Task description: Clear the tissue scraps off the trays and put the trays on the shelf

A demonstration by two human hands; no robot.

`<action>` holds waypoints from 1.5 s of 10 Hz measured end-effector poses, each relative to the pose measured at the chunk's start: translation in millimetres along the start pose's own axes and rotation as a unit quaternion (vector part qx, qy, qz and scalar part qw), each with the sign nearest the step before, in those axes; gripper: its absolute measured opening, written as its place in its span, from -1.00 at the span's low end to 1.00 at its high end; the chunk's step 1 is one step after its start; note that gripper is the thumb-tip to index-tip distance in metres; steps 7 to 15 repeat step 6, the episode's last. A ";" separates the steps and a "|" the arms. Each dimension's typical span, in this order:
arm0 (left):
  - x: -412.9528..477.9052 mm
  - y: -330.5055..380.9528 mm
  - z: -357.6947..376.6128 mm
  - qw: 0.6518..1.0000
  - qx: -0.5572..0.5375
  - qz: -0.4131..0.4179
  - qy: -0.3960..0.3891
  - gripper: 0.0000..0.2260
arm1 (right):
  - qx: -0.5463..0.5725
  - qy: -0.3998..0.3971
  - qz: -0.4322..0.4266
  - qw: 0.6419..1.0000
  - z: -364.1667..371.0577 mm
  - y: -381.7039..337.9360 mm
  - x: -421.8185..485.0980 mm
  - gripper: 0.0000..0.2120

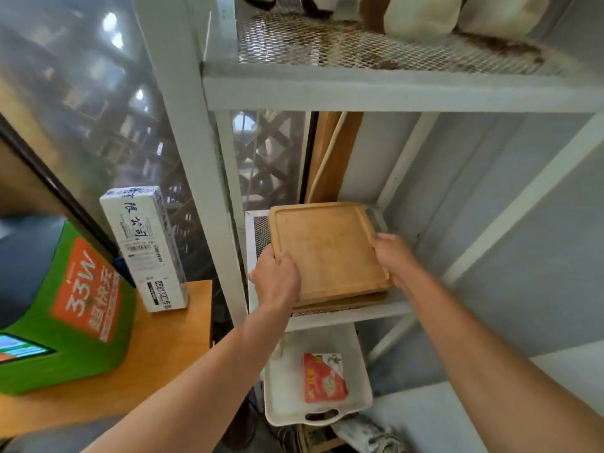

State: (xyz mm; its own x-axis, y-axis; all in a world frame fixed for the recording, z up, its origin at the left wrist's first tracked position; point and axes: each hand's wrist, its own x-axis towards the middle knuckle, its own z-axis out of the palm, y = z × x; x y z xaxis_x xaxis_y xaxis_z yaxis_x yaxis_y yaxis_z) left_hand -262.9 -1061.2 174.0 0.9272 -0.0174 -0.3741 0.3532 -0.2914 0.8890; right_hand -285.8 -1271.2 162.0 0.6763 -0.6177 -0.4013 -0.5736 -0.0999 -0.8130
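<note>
White metal shelf (330, 317), centre frame, mesh deck. Wooden tray (328, 250) stacked on another (353, 300), centre, tissue-free. Judged rigid, light, smooth; best taken by raised rims at opposite edges. Left hand (276, 277) grip closed on near-left rim; right hand (392, 255) grip closed on right rim.

1. Wooden tray (327, 248) — square, low-rimmed, bare of scraps — lies flat atop a second wooden tray (353, 301).
2. Both rest on the white mesh shelf (353, 313), slightly askew.
</note>
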 end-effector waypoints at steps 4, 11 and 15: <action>3.2 -9.3 -2.8 0.999 0.026 0.024 -0.003 -0.77 | -0.049 0.043 -0.063 0.996 2.7 9.4 -17.4 -0.80; -16.6 1.7 -12.9 0.993 0.103 0.059 0.005 -0.61 | -0.278 0.163 -0.102 0.941 7.3 -0.5 -62.3 -0.60; -16.6 1.7 -12.9 0.993 0.103 0.059 0.005 -0.61 | -0.278 0.163 -0.102 0.941 7.3 -0.5 -62.3 -0.60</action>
